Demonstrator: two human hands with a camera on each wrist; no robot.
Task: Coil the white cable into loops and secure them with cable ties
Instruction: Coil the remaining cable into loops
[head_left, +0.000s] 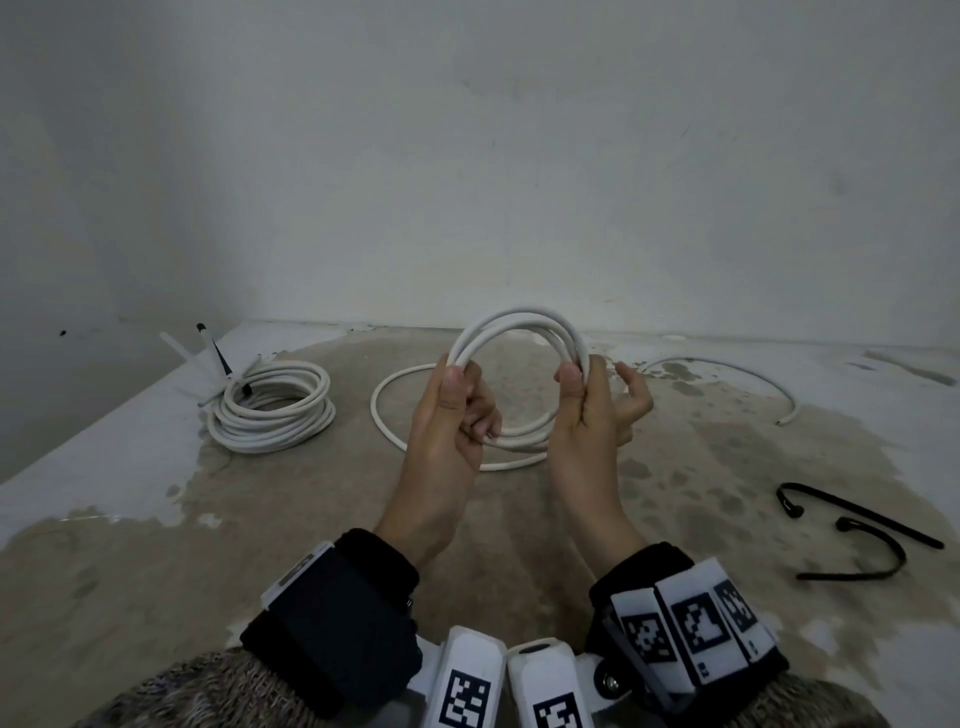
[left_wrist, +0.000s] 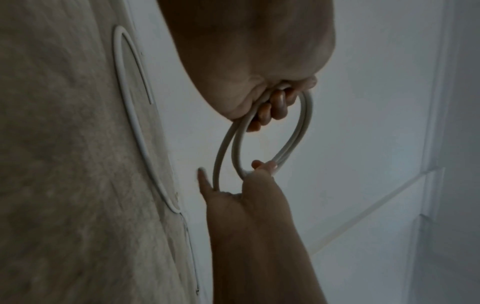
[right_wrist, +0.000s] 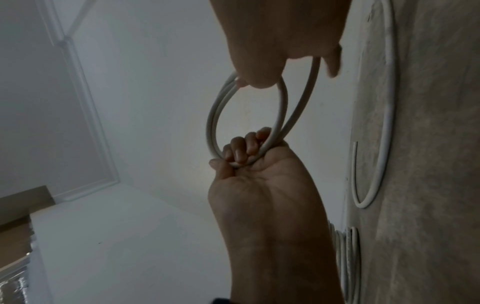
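Observation:
I hold a small coil of white cable (head_left: 519, 323) upright above the floor, between both hands. My left hand (head_left: 462, 395) grips the coil's left side, fingers (left_wrist: 275, 105) curled round the strands. On the right side, my right hand (head_left: 579, 379) pinches the loops between thumb and forefinger, the other fingers spread. The wrist views show the coil (right_wrist: 215, 111) as two or three loops. The cable's loose tail (head_left: 382, 415) curves over the floor below and ends at the right (head_left: 782, 421). Two black cable ties (head_left: 857, 530) lie on the floor at right.
A finished, larger white coil (head_left: 275, 410) lies on the floor at left, with white and black ties (head_left: 210, 353) sticking out of it. The floor is stained concrete. A white wall (head_left: 519, 156) stands close behind.

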